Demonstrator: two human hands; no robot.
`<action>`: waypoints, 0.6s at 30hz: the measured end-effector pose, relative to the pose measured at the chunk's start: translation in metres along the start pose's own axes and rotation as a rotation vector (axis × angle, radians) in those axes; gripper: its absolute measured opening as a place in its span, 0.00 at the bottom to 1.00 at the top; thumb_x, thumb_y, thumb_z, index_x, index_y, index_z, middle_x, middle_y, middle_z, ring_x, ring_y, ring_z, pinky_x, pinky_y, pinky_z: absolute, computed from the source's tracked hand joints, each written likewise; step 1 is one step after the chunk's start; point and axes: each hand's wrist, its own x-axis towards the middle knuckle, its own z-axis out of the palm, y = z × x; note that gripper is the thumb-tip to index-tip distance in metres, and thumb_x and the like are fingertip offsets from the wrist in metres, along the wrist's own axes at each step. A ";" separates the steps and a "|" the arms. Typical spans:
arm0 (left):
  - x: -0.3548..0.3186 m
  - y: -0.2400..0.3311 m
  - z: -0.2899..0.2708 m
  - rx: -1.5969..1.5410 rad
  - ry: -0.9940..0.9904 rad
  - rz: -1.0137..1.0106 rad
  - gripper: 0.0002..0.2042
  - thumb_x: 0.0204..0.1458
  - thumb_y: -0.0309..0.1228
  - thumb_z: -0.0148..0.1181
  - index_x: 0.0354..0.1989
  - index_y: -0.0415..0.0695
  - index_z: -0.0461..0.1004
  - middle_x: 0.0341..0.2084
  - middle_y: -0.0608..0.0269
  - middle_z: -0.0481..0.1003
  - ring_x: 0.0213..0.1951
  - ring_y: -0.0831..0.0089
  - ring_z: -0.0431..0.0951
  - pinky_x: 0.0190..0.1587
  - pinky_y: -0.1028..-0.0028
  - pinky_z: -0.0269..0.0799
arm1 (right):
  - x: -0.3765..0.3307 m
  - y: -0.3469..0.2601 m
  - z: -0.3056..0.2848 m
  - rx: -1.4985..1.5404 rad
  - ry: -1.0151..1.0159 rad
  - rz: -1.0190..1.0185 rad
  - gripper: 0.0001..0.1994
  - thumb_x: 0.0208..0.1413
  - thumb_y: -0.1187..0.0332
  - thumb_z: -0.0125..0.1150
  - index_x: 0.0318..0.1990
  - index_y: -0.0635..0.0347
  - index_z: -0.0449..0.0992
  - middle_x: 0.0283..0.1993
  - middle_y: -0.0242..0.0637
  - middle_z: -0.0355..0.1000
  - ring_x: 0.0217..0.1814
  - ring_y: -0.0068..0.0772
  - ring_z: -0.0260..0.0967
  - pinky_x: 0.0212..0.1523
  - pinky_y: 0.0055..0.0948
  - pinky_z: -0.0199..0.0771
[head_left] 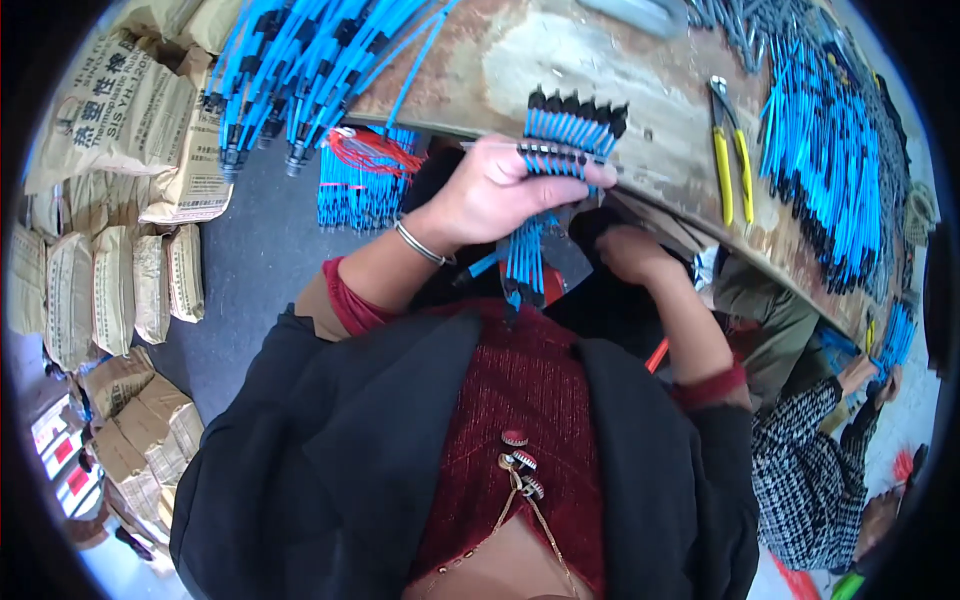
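Note:
My left hand (500,190) is raised in front of the workbench and is closed around a fanned bunch of blue cables with black plug ends (572,120); the plugs point up over the bench edge and the cable tails hang down below my fist. A bangle circles that wrist. My right hand (630,255) is lower, under the bench edge, fingers curled in shadow; whether it holds anything cannot be told. An orange strip (657,354) shows beside my right forearm.
Rusty workbench (640,70) with heaps of blue cables at left (300,70) and right (830,170), yellow-handled pliers (733,165), a red wire bundle (372,152). Stacked paper sacks (120,200) on the left floor. Another person in a checked sleeve (810,470) at right.

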 end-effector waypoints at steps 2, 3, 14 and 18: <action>0.003 -0.003 0.000 0.040 -0.018 0.080 0.08 0.49 0.16 0.53 0.37 0.35 0.74 0.39 0.52 0.76 0.45 0.67 0.75 0.51 0.69 0.68 | 0.031 0.023 0.069 -0.230 0.140 0.223 0.11 0.51 0.69 0.49 0.37 0.60 0.77 0.40 0.45 0.73 0.42 0.45 0.71 0.43 0.39 0.71; 0.005 -0.004 0.000 0.065 -0.023 0.127 0.08 0.49 0.16 0.53 0.37 0.35 0.74 0.39 0.52 0.76 0.45 0.67 0.75 0.51 0.69 0.68 | 0.040 0.038 0.098 -0.291 0.238 0.255 0.12 0.51 0.69 0.47 0.37 0.59 0.78 0.40 0.44 0.73 0.42 0.45 0.71 0.44 0.39 0.71; -0.004 -0.003 -0.003 0.212 -0.009 0.070 0.08 0.50 0.21 0.55 0.39 0.37 0.75 0.36 0.55 0.77 0.40 0.70 0.76 0.45 0.72 0.70 | 0.068 0.014 0.092 -0.344 -0.018 0.129 0.12 0.49 0.69 0.49 0.36 0.55 0.79 0.43 0.43 0.74 0.45 0.43 0.72 0.41 0.38 0.74; -0.002 0.000 -0.002 0.226 -0.036 0.031 0.08 0.49 0.19 0.55 0.38 0.34 0.74 0.39 0.50 0.76 0.44 0.66 0.76 0.49 0.69 0.70 | 0.083 0.016 0.098 -0.325 0.017 0.361 0.12 0.50 0.70 0.49 0.38 0.55 0.78 0.44 0.41 0.73 0.48 0.41 0.71 0.44 0.37 0.71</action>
